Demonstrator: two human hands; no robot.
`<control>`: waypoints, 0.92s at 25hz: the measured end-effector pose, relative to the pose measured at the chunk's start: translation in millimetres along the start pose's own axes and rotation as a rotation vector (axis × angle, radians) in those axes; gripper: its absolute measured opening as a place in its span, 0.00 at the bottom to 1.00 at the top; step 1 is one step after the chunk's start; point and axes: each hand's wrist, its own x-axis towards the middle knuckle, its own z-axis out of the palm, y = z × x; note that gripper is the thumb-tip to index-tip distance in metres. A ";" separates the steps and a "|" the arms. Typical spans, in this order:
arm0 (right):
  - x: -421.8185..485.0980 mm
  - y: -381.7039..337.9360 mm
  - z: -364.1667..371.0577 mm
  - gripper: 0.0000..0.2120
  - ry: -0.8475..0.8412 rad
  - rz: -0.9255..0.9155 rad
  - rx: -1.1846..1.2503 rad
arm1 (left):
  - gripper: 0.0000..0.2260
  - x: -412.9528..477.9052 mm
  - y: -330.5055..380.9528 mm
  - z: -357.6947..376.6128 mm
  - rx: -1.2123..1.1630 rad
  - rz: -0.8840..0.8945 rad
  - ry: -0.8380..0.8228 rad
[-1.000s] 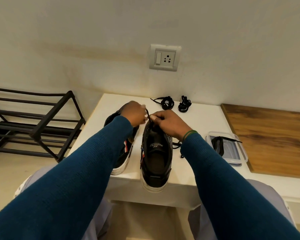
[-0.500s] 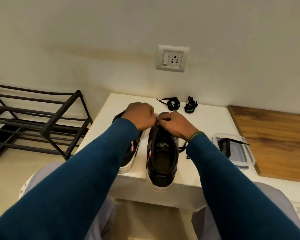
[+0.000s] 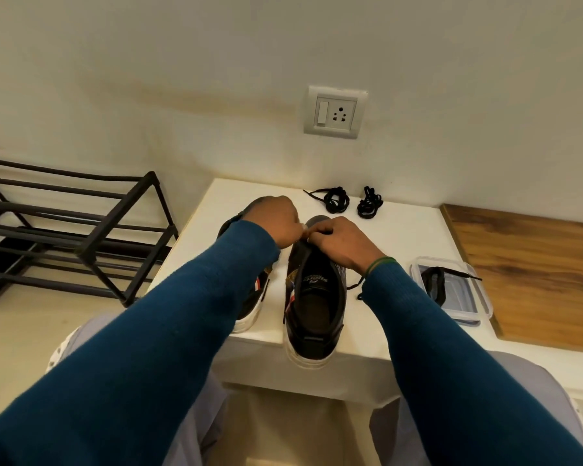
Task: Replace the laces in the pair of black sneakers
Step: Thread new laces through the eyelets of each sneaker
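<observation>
1 black white-soled sneaker [image 3: 313,307] on white counter [image 3: 401,237]: long axis points away from you, heel nearest. Your left hand [image 3: 276,218] and right hand [image 3: 340,242] meet over its toe-end eyelets, each grip curled, pinching black lace [image 3: 354,286].

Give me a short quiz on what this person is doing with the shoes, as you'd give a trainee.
1. True or false: the left hand and the right hand meet, fingers curled, at the front of the right-side sneaker, whose loose lace end trails by the right wrist.
2. Fill in: the clear container to the right of that sneaker holds a black ____.
3. Where do the two coiled laces lie? A) inside the sneaker B) at the far edge of the white table C) in the clear container
Key: 1 true; 2 lace; 3 B.
</observation>
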 end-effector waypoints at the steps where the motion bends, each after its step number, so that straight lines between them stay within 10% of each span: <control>1: -0.2 0.4 0.6 0.12 0.007 -0.006 0.006 | 0.13 0.2 0.2 5.0 0.120 0.011 -0.048; 4: 1.5 2.6 1.7 0.11 0.013 0.004 0.005 | 0.11 -1.9 2.4 0.5 0.068 0.055 -0.060; 7: 3.3 5.1 0.7 0.15 0.003 0.049 0.008 | 0.13 -9.4 12.5 -23.1 -0.734 0.024 0.296; 9: 2.1 4.8 2.6 0.15 -0.009 0.066 -0.003 | 0.15 -10.9 8.9 -32.4 -0.871 -0.028 0.494; 15: -7.7 21.0 -37.2 0.11 0.257 0.063 0.283 | 0.11 -13.5 8.9 -18.3 0.041 -0.085 0.215; 17: -11.2 40.6 -59.9 0.11 0.339 0.159 0.043 | 0.15 -17.0 14.7 -11.8 0.141 -0.002 0.137; 23: -29.9 51.8 -37.9 0.16 -0.014 0.273 -0.512 | 0.13 -16.6 18.0 9.8 0.237 0.073 -0.063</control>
